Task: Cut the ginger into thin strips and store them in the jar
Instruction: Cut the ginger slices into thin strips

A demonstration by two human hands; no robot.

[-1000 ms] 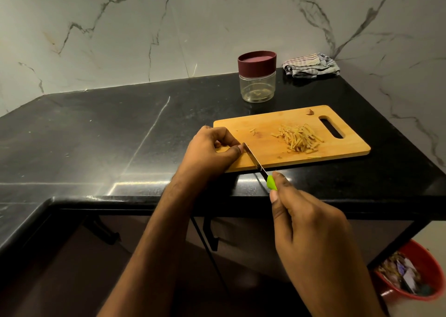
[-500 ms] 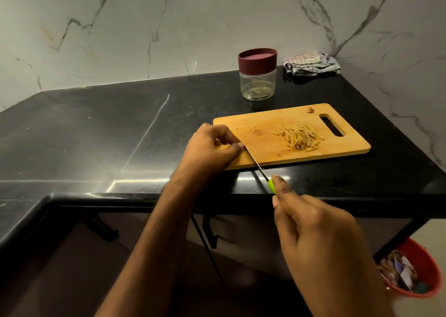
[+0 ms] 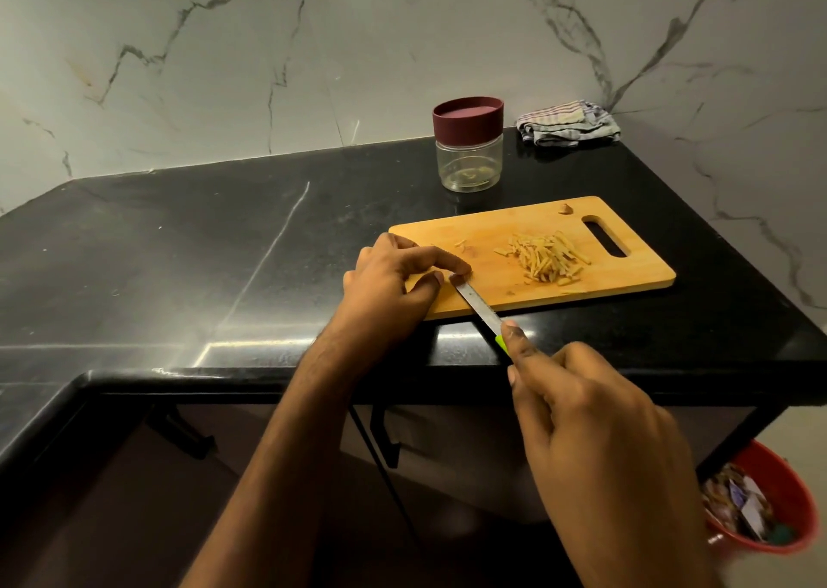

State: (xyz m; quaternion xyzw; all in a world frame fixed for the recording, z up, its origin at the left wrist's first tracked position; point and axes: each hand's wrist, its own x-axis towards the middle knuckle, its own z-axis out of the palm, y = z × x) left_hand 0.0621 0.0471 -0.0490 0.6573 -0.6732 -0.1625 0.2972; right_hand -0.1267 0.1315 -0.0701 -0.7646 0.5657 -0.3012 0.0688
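A wooden cutting board [image 3: 626, 276] lies on the black counter. A pile of thin ginger strips [image 3: 548, 256] sits right of its middle. My left hand [image 3: 394, 287] rests on the board's left end, its fingertips pinching something small against the blade tip; the piece itself is hidden. My right hand [image 3: 595, 422] grips the green handle of a knife [image 3: 479, 307], whose blade slants up to the left fingertips. A clear jar [image 3: 469, 162] with a closed maroon lid stands behind the board.
A small ginger scrap [image 3: 566, 208] lies near the board's handle slot. A folded striped cloth [image 3: 568, 123] sits at the back by the marble wall. A red bin [image 3: 760, 502] with rubbish stands on the floor at the lower right. The counter edge runs just below the board.
The knife and both hands stay at the board's left end with only slight shifts. The ginger pile has not moved.
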